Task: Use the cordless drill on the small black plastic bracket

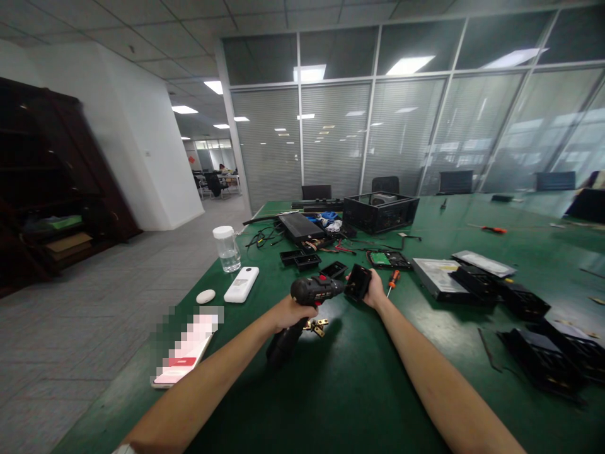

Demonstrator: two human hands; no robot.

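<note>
By the left hand (pixel 289 313), a cordless drill (pixel 312 289) is gripped at its handle (pixel 286 343), chuck (pixel 336 288) pointed rightward; just beside it, above the counter (pixel 354 397), a black bracket (pixel 358 282) is held tilted by the right hand (pixel 375 290); contact cannot be told.

From my remote post I watch through one head-worn camera, set above the near side of a green table (pixel 350 403) and looking forward and down across it, toward the far edge and the glass partition (pixel 335 139) beyond. The wide view holds the forearms (pixel 227 359) close, entering at the bottom of the frame, with the left hand (pixel 289 313) and right hand (pixel 375 291) at middle range. The table's left edge runs diagonally away to its far left corner; ceiling panels (pixel 155 22) cross the top.
</note>
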